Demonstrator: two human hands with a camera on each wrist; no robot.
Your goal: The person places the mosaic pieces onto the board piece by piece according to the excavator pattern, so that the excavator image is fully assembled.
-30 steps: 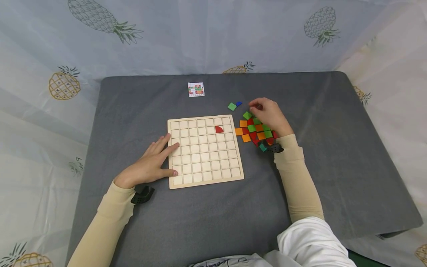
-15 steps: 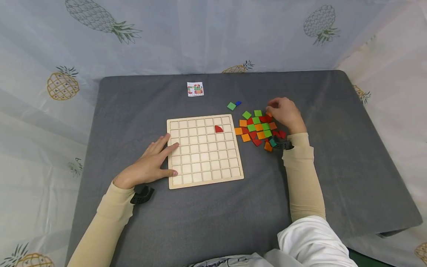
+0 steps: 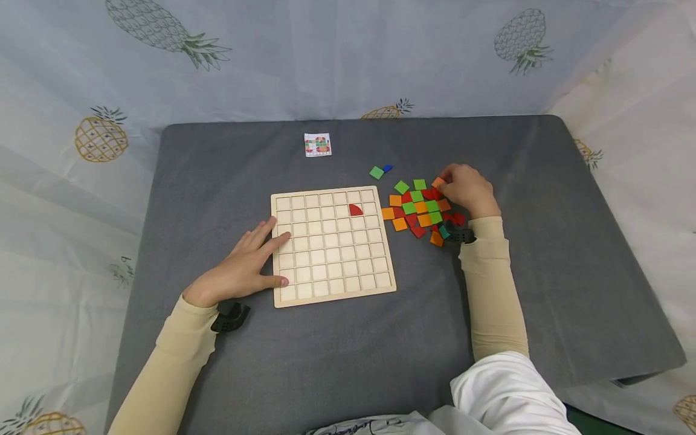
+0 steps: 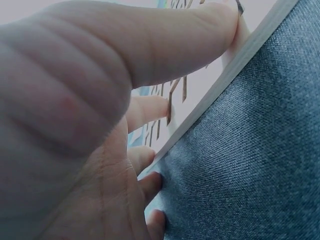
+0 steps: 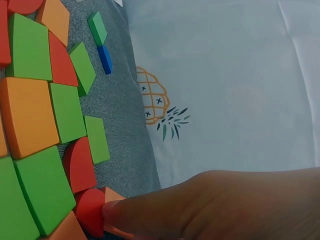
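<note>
A pale wooden grid board [image 3: 333, 248] lies on the table, with one red quarter-circle tile [image 3: 356, 209] in a cell near its upper right. My left hand [image 3: 239, 266] rests spread along the board's left edge. In the left wrist view its thumb [image 4: 200, 35] lies over the rim and some fingertips touch the cloth. At the far right of a cluster of coloured tiles, my right hand [image 3: 469, 187] pinches an orange square tile [image 3: 437, 182]. The right wrist view shows the thumb [image 5: 150, 215] across that orange tile [image 5: 114, 195], overlapping a red rounded tile [image 5: 90, 212].
Green, orange and red tiles [image 3: 415, 208] lie close together right of the board. A green tile [image 3: 376, 173] and a blue one [image 3: 388, 168] sit apart behind it. Farther back is a small printed pattern card [image 3: 318, 145] on the grey-covered table [image 3: 337, 362].
My right hand has moved right over the tiles to the orange tile at the cluster's far corner, now more exposed at the fingertips. My left hand stays on the board.
</note>
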